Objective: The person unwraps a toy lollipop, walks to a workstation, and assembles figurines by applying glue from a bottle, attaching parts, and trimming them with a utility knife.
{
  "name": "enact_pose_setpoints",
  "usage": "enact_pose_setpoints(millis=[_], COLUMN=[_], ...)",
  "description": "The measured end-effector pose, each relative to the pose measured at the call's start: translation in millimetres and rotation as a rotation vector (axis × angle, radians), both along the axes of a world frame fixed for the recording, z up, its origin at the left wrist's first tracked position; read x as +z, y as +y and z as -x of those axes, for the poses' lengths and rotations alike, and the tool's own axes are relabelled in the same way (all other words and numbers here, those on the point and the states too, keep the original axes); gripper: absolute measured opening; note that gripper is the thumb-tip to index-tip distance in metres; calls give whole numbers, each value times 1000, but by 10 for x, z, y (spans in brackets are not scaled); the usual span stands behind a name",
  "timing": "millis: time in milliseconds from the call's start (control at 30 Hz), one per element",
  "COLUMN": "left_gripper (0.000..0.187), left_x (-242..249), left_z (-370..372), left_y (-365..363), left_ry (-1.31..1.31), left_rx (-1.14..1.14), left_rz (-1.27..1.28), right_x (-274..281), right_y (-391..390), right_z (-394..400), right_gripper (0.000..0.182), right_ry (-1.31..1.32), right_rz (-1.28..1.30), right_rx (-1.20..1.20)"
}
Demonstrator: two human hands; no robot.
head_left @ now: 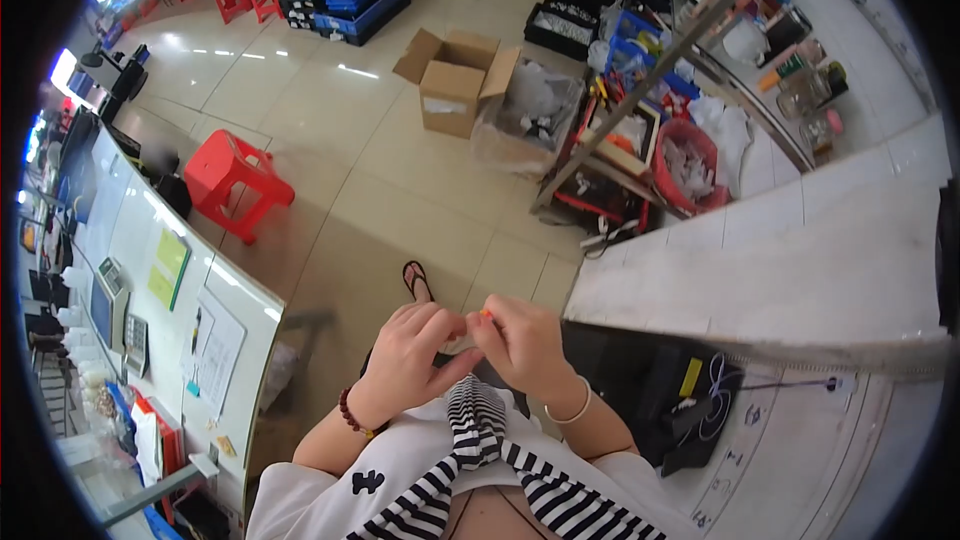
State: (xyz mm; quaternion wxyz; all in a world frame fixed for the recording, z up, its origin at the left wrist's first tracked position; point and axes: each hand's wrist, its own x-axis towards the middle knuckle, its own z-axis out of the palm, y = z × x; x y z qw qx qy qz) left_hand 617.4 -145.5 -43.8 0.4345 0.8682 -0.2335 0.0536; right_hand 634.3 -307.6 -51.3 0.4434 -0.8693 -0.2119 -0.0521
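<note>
1. Our L hand (405, 360) curled by a small pale thing (457, 344); we couldn't tell its grip.
2. We had pale thing btwn hands, not set down; amt done/left unclear.
3. Our R hand (525, 345) pinched a tiny orange bit (486, 314) w/ fingertips.

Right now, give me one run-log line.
left hand: fingers curled, grip unclear | right hand: pinching small orange bit | hands: close together | left side: white desk, red stool
</note>
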Motion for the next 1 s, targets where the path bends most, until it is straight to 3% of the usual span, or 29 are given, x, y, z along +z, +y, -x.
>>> enact_pose_setpoints(millis=[167,333,400,467,600,667,767,833,1000], left_gripper=[15,7,9,11,14,19,27,34,36], left_x=[-215,-97,-151,-240,-350,-420,-591,-614,-613], left_z=[-1036,-2002,-2385,-2735,-3458,-3802,-4243,-4550,-5144], left_y=[378,866,1008,1102,1165,1102,1018,888,731], left_ry=[-118,194,183,478,543,508,670,789,771], left_rx=[-70,-263,-314,-398,-552,-603,-545,-599,-481], left_rz=[-15,226,296,469,429,528,568,840,1122], right_x=[-153,-11,-22,-53,-112,-232,-370,-328,-146], right_y=[339,723,850,899,908,889,816,731,694], right_z=[-949,-1875,-2242,-2560,-3132,-3450,-3973,-4378,-5256], right_gripper=[27,24,24,25,31,31,30,30,23], right_ry=[106,24,0,2,194,266,333,349,256], right_rz=[-60,-9,-20,-28,-17,-218,-300,-291,-288], right_rx=[-25,89,115,139,107,125,220,244,397])
